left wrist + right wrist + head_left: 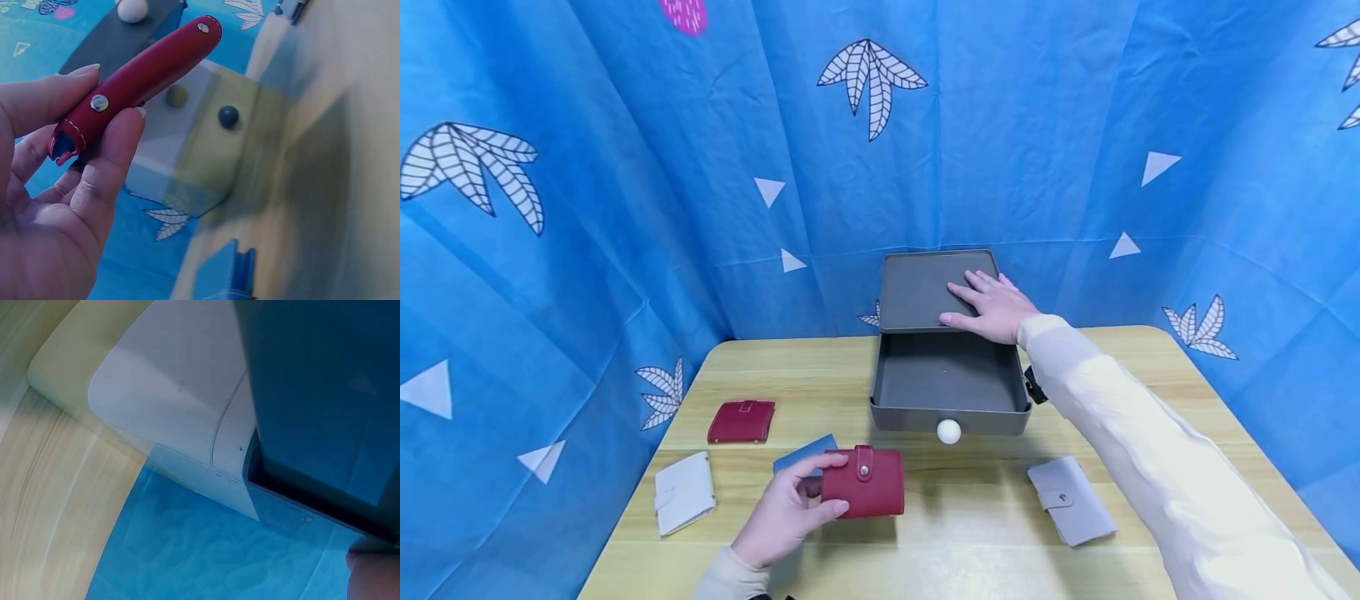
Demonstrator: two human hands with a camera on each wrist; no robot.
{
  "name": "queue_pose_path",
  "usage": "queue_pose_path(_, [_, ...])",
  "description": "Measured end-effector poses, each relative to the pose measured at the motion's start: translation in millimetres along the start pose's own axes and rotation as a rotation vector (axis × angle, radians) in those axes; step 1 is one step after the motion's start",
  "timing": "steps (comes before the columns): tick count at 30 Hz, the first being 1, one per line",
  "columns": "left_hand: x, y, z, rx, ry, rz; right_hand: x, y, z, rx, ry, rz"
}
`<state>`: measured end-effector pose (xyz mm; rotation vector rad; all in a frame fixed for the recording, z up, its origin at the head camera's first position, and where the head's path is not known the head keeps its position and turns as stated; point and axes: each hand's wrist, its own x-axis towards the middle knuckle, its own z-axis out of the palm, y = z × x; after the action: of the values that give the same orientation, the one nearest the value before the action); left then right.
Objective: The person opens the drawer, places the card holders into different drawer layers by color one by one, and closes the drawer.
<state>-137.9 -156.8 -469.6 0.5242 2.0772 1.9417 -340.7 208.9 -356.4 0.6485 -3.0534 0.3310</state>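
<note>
My left hand (793, 508) pinches a dark red card wallet (868, 487) above the table, thumb on one side and fingers on the other. In the left wrist view the wallet (144, 81) appears edge-on, with metal snaps and white stitching. My right hand (992, 310) rests with spread fingers on the grey top (913, 287) of a small drawer cabinet. Its upper grey drawer (951, 423) is pulled out, with a white knob (949, 432) at the front. Below it, the left wrist view shows lower drawer fronts (206, 150) with olive and dark knobs.
Left on the wooden table (970, 542) lie another red wallet (741, 422) and a white wallet (685, 493). A blue wallet (805, 452) is partly hidden behind my left hand. On the right lies a pale grey wallet (1072, 502). A blue patterned curtain (1000, 150) surrounds the table.
</note>
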Motion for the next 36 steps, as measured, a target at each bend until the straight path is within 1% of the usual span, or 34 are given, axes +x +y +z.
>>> queue_pose_path(7, [-5.8,25.2,-6.7,0.043,0.074,0.003,0,-3,-1,0.000,0.005,-0.004])
queue_pose_path(10, [-7.3,37.2,-8.9,0.070,0.094,0.021,0,-3,-1,-0.003,0.010,-0.008])
queue_pose_path(14, [-7.2,52.4,-10.1,0.087,0.101,0.057,0,-2,0,-0.003,0.012,-0.007])
queue_pose_path(17, [-5.8,62.2,-9.1,0.068,0.091,0.093,0,-2,-1,-0.003,0.010,-0.006])
queue_pose_path(22, [-0.8,75.9,-5.7,0.049,0.060,0.197,-1,-2,0,-0.010,0.015,-0.008])
queue_pose_path(24, [1.7,80.9,-4.3,0.056,0.058,0.217,-1,-2,0,-0.012,0.016,-0.008])
queue_pose_path(31, [14.2,99.1,1.7,0.102,0.061,0.231,-1,-2,-1,0.002,0.013,-0.009])
queue_pose_path(34, [21.5,106.5,4.0,0.137,0.075,0.237,-2,-2,-1,-0.002,0.012,-0.011])
queue_pose_path(36, [26.3,111.2,5.2,0.147,0.089,0.230,-2,-1,-1,0.000,0.010,-0.007])
